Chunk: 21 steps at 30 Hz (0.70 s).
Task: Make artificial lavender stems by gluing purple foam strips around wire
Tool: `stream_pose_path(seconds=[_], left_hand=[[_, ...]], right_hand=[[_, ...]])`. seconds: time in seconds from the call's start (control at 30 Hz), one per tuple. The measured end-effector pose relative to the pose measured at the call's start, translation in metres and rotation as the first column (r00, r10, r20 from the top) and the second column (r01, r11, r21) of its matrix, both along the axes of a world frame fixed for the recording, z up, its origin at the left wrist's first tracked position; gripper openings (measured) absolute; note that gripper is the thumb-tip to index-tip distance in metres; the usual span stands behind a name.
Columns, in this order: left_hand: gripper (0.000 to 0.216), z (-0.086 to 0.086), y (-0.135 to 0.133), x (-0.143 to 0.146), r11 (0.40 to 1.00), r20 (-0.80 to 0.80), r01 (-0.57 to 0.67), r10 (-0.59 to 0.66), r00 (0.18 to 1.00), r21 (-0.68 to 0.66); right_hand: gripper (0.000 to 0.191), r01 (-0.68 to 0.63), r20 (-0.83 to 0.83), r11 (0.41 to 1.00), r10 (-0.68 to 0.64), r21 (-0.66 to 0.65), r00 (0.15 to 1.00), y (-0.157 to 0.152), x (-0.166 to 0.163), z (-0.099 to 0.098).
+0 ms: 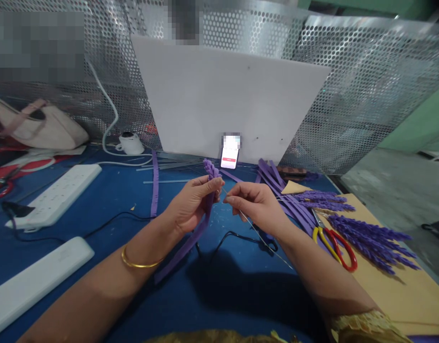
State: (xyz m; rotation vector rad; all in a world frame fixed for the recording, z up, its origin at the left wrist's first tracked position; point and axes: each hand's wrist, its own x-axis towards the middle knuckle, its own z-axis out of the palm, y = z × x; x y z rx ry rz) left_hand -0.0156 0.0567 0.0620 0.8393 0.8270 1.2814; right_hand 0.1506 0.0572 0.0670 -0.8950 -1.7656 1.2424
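Observation:
Near the middle of the blue table, my left hand (198,200) pinches a purple artificial lavender flower (211,167) just under its curled head. From that hand a long purple strip (183,255) trails down toward me. My right hand (257,205) closes thumb and fingers on a thin wire stem (264,242). The wire runs from the flower, through the right fingers, and slants down to the right. Where wire and strip meet is hidden behind the left fingers.
Purple strips (298,209), scissors (335,247) and finished lavender stems (372,238) lie on the right, partly on tan paper (415,295). A lit phone (229,155) leans on the white board (229,95). Power strips (71,190), a black cable (115,214) and a bag (51,124) are on the left.

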Motion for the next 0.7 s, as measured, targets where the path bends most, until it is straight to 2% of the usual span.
stream_pose_path(seconds=[0.23,0.47,0.6,0.7], left_hand=[[0.043,0.0044,0.0001,-0.0035,0.999,-0.022,-0.003,0.004,1.0,0.051],[0.033,0.0035,0.004,-0.0042,1.0,0.025,-0.006,0.006,1.0,0.01],[0.036,0.0026,0.0045,-0.0044,1.0,0.039,0.002,-0.002,0.999,0.008],[0.036,0.0043,0.0038,-0.0031,0.999,0.034,-0.039,0.039,0.999,-0.001]], right_hand=[[0.014,0.104,0.056,0.985,-0.112,0.137,0.992,0.0004,0.0044,0.0017],[0.015,0.048,0.091,0.995,-0.056,0.089,0.994,-0.0004,0.006,0.0062],[0.015,0.052,0.091,0.995,-0.06,0.088,0.994,0.0002,0.0056,0.0058],[0.015,0.046,0.103,0.995,-0.056,0.091,0.993,0.0004,0.0049,0.0053]])
